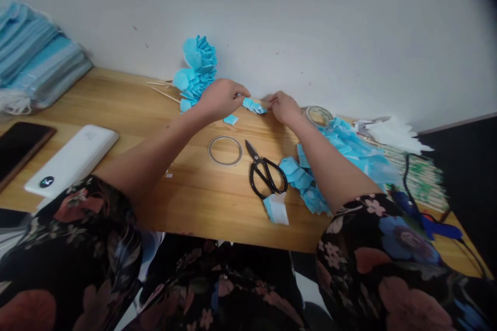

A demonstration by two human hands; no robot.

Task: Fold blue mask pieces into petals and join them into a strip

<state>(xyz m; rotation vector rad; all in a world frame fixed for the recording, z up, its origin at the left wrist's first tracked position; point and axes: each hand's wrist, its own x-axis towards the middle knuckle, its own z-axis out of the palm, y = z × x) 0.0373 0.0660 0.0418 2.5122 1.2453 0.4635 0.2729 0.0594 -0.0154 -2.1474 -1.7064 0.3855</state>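
Note:
My left hand (220, 97) and my right hand (282, 106) meet at the far side of the wooden table (186, 201), both pinched on a small folded light-blue paper piece (254, 106) held between them. A tiny blue scrap (230, 119) lies just under the left hand. Behind the left hand, a blue paper flower on wooden sticks (196, 72) leans against the white wall. Black scissors (266, 173) and a thin clear tape ring (224, 150) lie nearer to me, between my forearms.
A heap of blue paper pieces (341, 150) lies under my right forearm, with another tape roll (318, 114) behind it. A white power bank (73, 158) and a dark phone (19, 147) sit at left. Stacked blue material (34, 59) fills the far-left corner. Skewers (419, 178) lie at right.

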